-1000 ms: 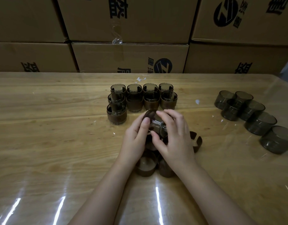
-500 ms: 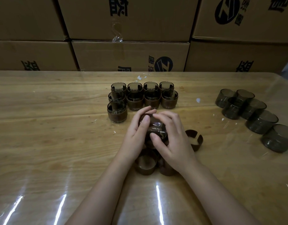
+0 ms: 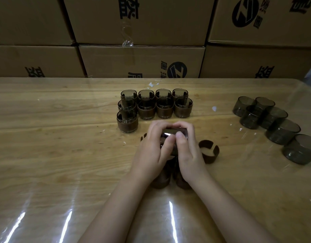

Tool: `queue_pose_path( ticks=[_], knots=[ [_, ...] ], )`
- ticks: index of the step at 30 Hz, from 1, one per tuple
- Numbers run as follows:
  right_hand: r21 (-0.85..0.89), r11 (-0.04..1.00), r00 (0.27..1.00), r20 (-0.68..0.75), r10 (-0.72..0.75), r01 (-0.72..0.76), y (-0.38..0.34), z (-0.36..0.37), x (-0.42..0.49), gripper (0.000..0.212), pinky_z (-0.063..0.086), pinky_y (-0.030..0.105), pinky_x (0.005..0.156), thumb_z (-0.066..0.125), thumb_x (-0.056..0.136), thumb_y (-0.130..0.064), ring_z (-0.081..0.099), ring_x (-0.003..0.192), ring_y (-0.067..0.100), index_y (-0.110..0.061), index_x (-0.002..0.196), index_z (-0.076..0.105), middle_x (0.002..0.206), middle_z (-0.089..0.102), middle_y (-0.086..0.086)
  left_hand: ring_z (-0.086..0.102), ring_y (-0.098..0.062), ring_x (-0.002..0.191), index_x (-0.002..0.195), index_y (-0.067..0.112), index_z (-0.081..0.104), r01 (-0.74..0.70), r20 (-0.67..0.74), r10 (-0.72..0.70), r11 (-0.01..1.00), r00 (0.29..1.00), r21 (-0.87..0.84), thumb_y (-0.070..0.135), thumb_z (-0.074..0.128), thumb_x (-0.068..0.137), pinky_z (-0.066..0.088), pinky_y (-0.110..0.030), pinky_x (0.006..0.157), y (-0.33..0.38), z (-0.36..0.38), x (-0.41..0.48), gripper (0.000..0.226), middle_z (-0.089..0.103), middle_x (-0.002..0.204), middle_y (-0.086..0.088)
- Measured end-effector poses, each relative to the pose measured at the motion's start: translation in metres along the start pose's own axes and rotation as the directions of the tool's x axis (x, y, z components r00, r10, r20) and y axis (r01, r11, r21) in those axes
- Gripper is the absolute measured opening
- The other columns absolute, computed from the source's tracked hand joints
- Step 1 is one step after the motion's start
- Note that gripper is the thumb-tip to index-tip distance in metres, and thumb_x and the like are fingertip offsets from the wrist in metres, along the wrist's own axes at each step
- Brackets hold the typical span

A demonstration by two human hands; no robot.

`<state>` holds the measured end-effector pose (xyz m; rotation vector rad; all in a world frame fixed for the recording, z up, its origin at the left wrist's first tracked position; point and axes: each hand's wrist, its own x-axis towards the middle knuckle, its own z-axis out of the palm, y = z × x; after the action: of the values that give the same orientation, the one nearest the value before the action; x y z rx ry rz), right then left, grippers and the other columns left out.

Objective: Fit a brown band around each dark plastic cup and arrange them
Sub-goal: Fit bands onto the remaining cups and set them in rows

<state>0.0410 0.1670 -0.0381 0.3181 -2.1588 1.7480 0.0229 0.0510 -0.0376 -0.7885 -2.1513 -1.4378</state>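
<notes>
Both hands meet at the table's centre around one dark plastic cup, tipped so its clear base catches the light. My left hand grips its left side and my right hand grips its right, thumbs pressed on top. A brown band on it is mostly hidden by my fingers. Several banded cups stand in rows just beyond my hands. Loose brown bands lie beneath and beside my hands, one open band to the right.
Several bare dark cups lie in a line at the right of the wooden table, which has a glossy clear cover. Stacked cardboard boxes wall off the far edge.
The cup in my hands has turned and moved slightly away from me, its base now facing up. My fingers have closed tighter over it.
</notes>
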Motion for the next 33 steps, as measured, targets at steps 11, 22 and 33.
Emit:
queue_pose_path(
  ticks=[11,22,33],
  knots=[
    [-0.040,0.957,0.955,-0.079,0.284,-0.288,0.008,-0.034,0.021,0.025,0.042,0.016,0.050,0.040,0.095,-0.049,0.055,0.054,0.002,-0.034,0.102,0.058,0.085,0.067,-0.006,0.069,-0.018,0.090,0.101,0.033,0.056,0.404,-0.134,-0.591,0.682,0.795,-0.609,0.051,0.044,0.086,0.057,-0.033,0.063,-0.013,-0.005,0.014,0.026,0.067,0.101,0.008],
    [-0.828,0.557,0.988,0.036,0.148,-0.054,0.025,-0.050,0.021,0.035,0.027,0.033,0.101,0.045,0.096,-0.012,0.045,0.121,0.013,-0.029,0.122,0.062,0.127,0.058,-0.012,0.066,-0.031,0.103,0.129,0.010,0.048,0.207,0.104,-0.637,0.089,0.764,-0.974,0.021,0.061,0.078,0.059,-0.036,0.077,-0.011,-0.025,0.017,0.054,0.061,0.120,-0.018],
    [-0.700,0.664,0.964,-0.156,0.215,-0.262,0.026,-0.054,0.023,0.038,0.045,0.026,0.089,0.047,0.096,-0.007,0.054,0.115,0.021,-0.014,0.131,0.057,0.132,0.056,-0.002,0.067,-0.008,0.087,0.108,0.023,0.068,0.336,0.037,-0.670,0.323,0.741,-0.885,0.062,0.061,0.071,0.050,-0.022,0.069,-0.015,-0.022,0.015,0.054,0.072,0.103,0.001]
  ],
)
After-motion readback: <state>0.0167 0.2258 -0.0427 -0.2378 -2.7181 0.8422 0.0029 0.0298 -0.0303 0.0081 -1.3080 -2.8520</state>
